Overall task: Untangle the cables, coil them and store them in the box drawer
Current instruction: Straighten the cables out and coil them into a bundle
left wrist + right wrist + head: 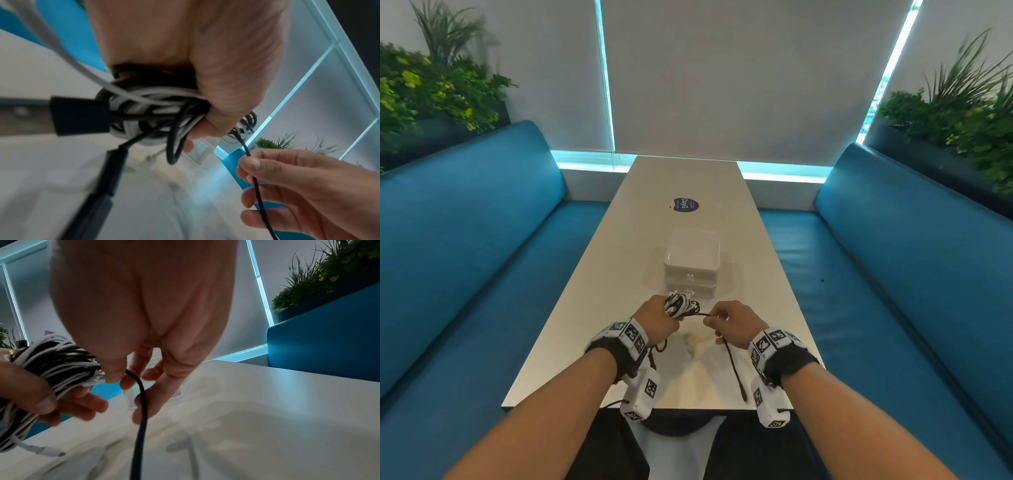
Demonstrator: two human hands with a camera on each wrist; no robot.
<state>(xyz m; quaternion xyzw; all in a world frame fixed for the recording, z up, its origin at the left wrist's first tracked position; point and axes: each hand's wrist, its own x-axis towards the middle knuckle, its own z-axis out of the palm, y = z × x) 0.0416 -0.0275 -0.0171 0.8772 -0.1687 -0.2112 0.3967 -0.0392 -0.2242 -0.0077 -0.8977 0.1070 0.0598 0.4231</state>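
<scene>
My left hand (656, 320) grips the tangled cables (681, 304) over the counter's (688, 178) near end, anchoring them. My right hand (732, 323) pinches one black strand (140, 395) to draw it free. Box drawer (691, 262) sits mid-counter, closed.

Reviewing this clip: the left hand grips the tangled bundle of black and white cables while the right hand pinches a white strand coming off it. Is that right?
Not quite. The right hand pinches a black strand, not white, as the right wrist view shows. The left hand does grip the bundle.
</scene>
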